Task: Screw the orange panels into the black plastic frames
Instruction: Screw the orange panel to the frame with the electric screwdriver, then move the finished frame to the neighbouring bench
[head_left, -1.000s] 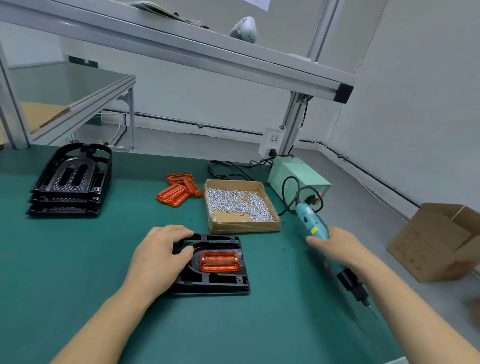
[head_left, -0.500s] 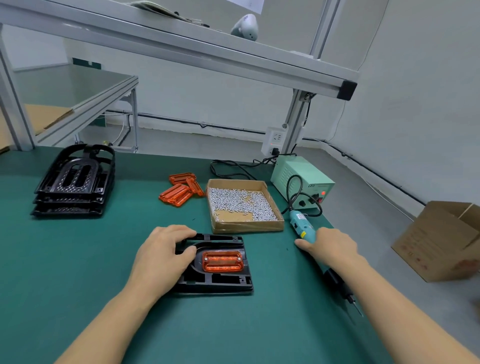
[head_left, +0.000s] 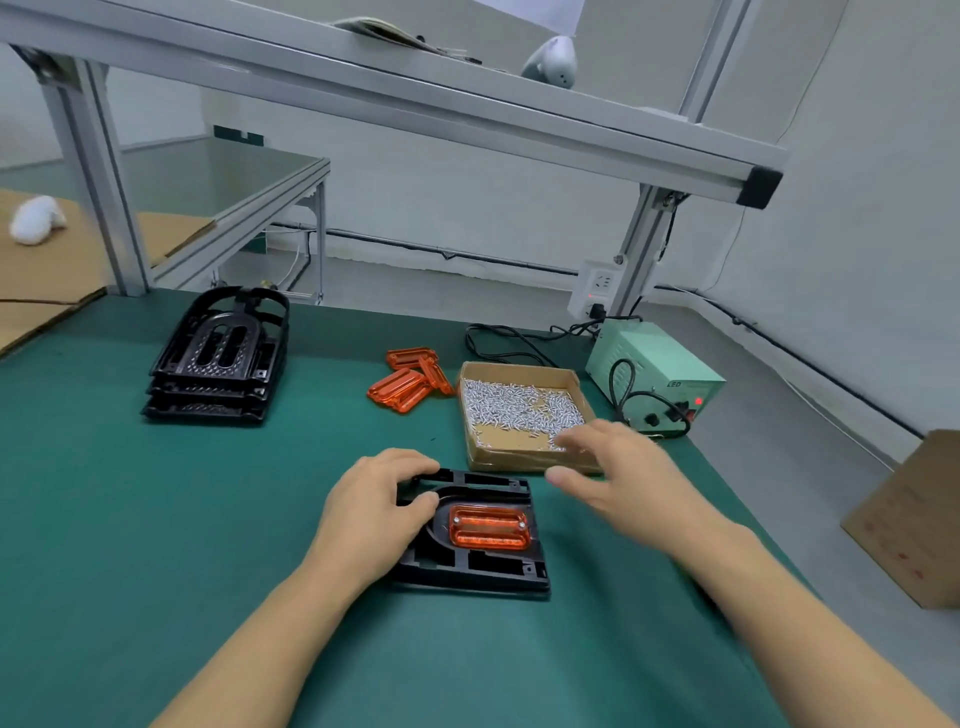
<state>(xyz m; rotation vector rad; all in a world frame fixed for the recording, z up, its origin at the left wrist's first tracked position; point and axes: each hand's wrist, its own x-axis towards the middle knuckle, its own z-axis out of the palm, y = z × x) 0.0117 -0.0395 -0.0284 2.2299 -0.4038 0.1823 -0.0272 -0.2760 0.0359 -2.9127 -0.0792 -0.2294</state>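
At the frame's lower centre, the left hand (head_left: 371, 512) is gripping the flat black plastic frame (head_left: 483, 564) holding a rectangular orange translucent panel (head_left: 489, 527). The right hand (head_left: 621, 475), fingers relaxed and empty, is hovering by the shallow cardboard box of silver screws (head_left: 519, 410).

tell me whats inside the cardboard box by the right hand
The cardboard box holds a loose heap of small silver screws, with bare cardboard showing at its near left. The right hand reaches over the near right corner and covers what lies there.
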